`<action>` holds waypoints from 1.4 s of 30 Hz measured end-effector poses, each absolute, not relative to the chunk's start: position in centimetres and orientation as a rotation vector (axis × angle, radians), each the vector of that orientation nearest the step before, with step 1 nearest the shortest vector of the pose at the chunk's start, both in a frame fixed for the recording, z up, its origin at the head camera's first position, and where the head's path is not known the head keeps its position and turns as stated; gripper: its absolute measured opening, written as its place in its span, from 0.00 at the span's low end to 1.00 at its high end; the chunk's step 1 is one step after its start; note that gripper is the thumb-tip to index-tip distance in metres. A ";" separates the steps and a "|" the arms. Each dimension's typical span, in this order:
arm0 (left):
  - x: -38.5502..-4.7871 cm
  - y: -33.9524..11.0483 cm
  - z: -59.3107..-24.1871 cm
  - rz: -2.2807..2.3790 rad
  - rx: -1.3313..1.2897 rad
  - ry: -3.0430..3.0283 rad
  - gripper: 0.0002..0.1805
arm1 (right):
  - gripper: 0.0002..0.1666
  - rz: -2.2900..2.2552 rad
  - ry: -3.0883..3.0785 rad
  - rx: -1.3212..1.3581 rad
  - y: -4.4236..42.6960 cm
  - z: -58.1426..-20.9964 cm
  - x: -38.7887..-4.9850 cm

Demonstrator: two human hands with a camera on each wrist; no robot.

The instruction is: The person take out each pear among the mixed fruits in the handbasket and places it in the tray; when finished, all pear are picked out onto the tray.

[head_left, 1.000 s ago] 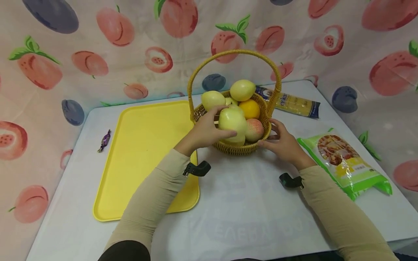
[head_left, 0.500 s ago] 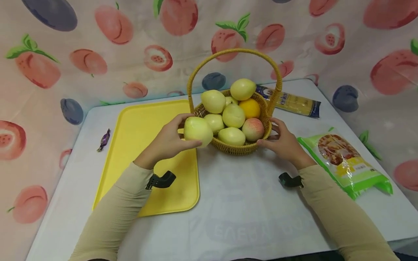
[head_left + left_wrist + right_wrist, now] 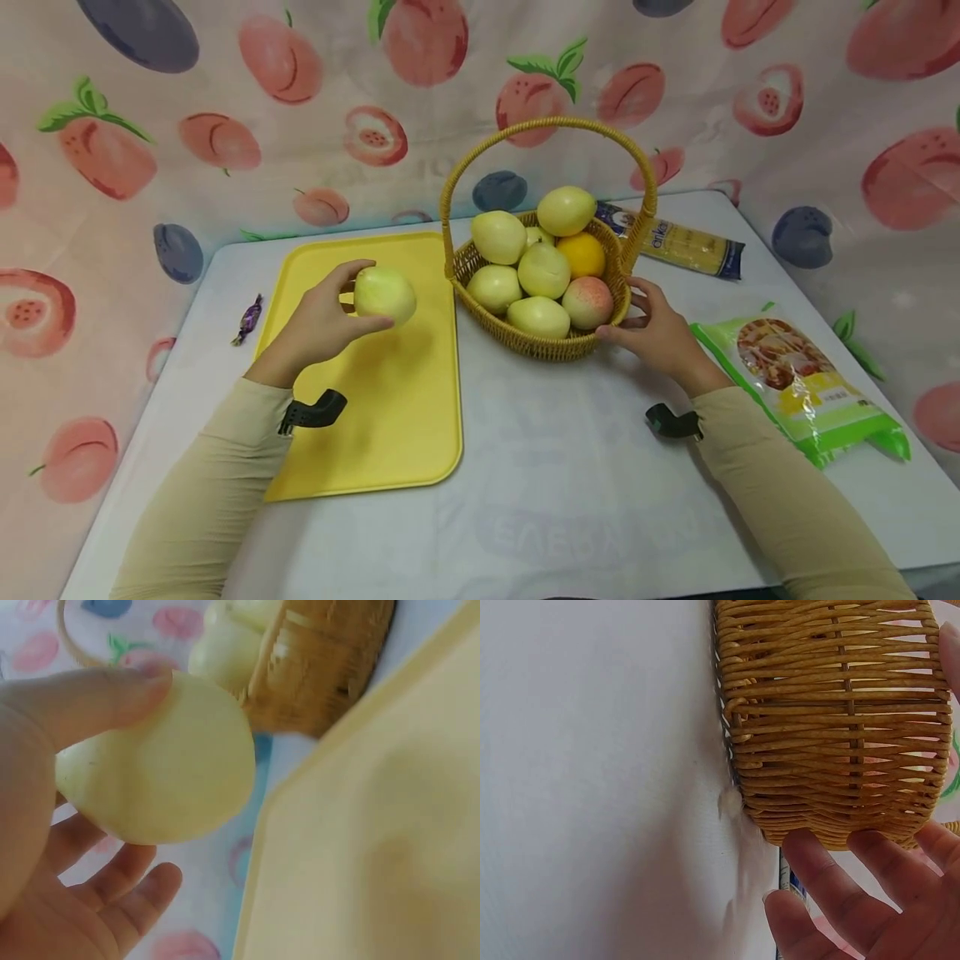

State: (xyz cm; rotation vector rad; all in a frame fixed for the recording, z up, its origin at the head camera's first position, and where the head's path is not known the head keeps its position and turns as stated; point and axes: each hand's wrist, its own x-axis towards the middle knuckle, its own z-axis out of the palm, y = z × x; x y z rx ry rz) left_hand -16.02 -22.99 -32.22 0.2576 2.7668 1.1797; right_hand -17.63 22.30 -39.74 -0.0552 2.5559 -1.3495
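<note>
In the head view my left hand (image 3: 322, 312) holds a pale green pear (image 3: 385, 296) above the yellow tray (image 3: 420, 417). The left wrist view shows the thumb on one side of the pear (image 3: 172, 765) and fingers spread below it. My right hand (image 3: 656, 333) holds the right side of a wicker basket (image 3: 551, 346) by its rim. In the right wrist view its fingertips (image 3: 870, 844) touch the basket's woven wall (image 3: 840, 727), with the thumb partly out of frame. Inside the basket lie several pale pears (image 3: 543, 269), an orange (image 3: 582, 254) and a peach (image 3: 587, 302).
A purple wrapped candy (image 3: 248, 320) lies left of the tray. Behind the basket is a pack of pasta (image 3: 686, 247), partly hidden. A green and white food bag (image 3: 802, 379) lies at the right. The basket's tall handle (image 3: 551, 123) arches over the fruit.
My left hand has lifted the pear out of the basket and carried it left over the tray. My right hand has stayed at the basket's side.
</note>
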 end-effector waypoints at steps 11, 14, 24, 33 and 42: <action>-18.5 -26.7 -32.5 1.141 0.067 2.843 0.49 | 0.67 -1.365 2.533 -0.049 22.2 -39.7 -17.7; -19.2 -27.4 -32.8 1.138 0.024 2.848 0.49 | 0.67 -1.365 2.531 -0.043 22.3 -39.7 -17.7; -21.4 -30.2 -34.0 1.134 -0.105 2.898 0.50 | 0.67 -1.352 2.542 -0.053 22.1 -39.6 -17.7; -22.4 -32.4 -34.8 1.182 -0.223 2.899 0.50 | 0.66 -1.358 2.549 -0.056 22.1 -39.6 -17.7; -23.7 -33.7 -36.8 1.175 -0.288 2.901 0.49 | 0.66 -1.373 2.542 -0.054 22.3 -39.8 -17.7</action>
